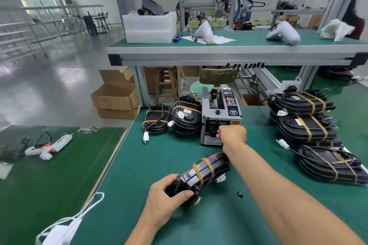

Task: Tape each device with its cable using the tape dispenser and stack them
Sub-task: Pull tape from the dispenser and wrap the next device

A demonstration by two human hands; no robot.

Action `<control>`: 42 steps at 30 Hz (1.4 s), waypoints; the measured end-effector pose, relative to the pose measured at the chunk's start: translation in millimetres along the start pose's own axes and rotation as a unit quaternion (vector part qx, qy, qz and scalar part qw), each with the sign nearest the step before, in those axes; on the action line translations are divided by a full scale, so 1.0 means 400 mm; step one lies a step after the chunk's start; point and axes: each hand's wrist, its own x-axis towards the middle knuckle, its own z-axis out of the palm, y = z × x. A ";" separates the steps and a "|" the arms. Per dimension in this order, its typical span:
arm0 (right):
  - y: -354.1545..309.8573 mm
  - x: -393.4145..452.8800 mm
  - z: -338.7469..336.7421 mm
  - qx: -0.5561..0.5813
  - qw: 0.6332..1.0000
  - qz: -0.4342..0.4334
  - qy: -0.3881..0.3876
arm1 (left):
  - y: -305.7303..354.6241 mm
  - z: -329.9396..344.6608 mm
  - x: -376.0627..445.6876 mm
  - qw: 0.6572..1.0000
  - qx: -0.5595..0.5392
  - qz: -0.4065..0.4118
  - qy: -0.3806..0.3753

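Observation:
My left hand grips the near end of a black device lying tilted on the green mat, with one brown tape band round it and its cable. My right hand reaches to the front slot of the grey tape dispenser, fingers curled at the outlet; whether they pinch a tape strip I cannot tell. Taped devices are stacked at the right and left of the dispenser.
A white plug lies loose near the left devices. A small black piece sits on the mat near my right forearm. A glue gun rests on the left table. Cardboard boxes stand on the floor behind.

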 end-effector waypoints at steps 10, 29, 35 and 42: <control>-0.001 0.011 0.036 0.064 0.996 0.057 0.009 | -0.012 -0.004 0.002 1.000 0.009 -0.002 0.002; 0.019 -0.069 -0.062 -0.152 0.969 -0.111 -0.162 | 0.000 -0.002 0.000 1.000 0.011 0.003 -0.008; 0.048 -0.271 -0.187 -0.120 0.912 -0.316 -0.233 | 0.013 0.000 -0.002 1.000 0.004 0.001 -0.004; 0.181 -0.375 -0.208 -0.133 0.909 -0.308 -0.247 | 0.029 0.002 -0.007 1.000 0.006 -0.011 -0.009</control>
